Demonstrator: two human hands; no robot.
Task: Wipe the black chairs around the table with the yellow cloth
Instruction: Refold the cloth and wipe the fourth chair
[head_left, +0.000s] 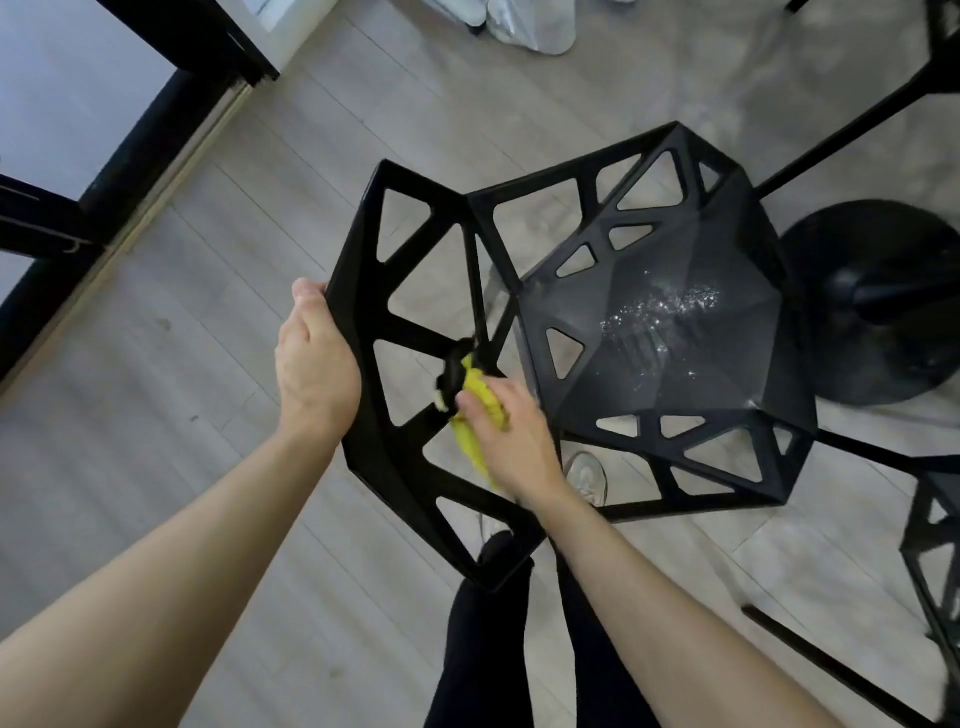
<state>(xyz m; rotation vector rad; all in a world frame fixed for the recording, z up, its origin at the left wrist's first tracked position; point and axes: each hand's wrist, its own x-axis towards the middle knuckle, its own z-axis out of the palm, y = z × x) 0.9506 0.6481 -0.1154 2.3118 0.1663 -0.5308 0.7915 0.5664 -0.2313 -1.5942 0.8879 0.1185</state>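
A black chair (670, 322) with triangular cut-outs stands below me, its backrest nearest me and white specks of dust on its seat. My left hand (314, 364) grips the backrest's top left edge. My right hand (511, 431) holds the bunched yellow cloth (480, 410) and presses it against a bar on the inner face of the backrest. Part of the cloth is hidden under my fingers.
A round black table base (883, 301) stands right of the chair, with thin black table legs (857, 135) above it. A second black chair (935, 561) shows at the right edge. A black-framed glass door (104, 171) is at left, white bags (524, 26) lie at top.
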